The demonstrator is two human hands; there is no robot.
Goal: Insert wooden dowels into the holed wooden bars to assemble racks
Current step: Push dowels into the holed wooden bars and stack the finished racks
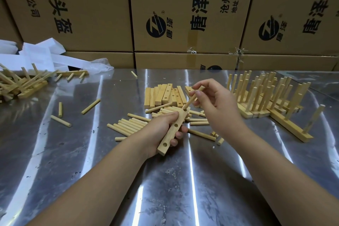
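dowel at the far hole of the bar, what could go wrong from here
1. The dowel meets the far hole of the bar at a slant, so it may jam or seat crooked.
2. Only the left hand grips the bar, so a push from the right hand could twist it.
3. Loose dowels lie just beyond; a slip could scatter them.

Pale wooden bar (173, 131), raised and tilted, far end higher, 3 round holes along its upper face. Round dowel (192, 100) slanted, lower tip at the far hole. Loose dowels (128, 124) lying flat in a scattered heap just left of and behind it. Spare bars (163, 95) with holes, stacked side by side farther back. Finished racks (266, 97) at right, dowels upright, packed close together.
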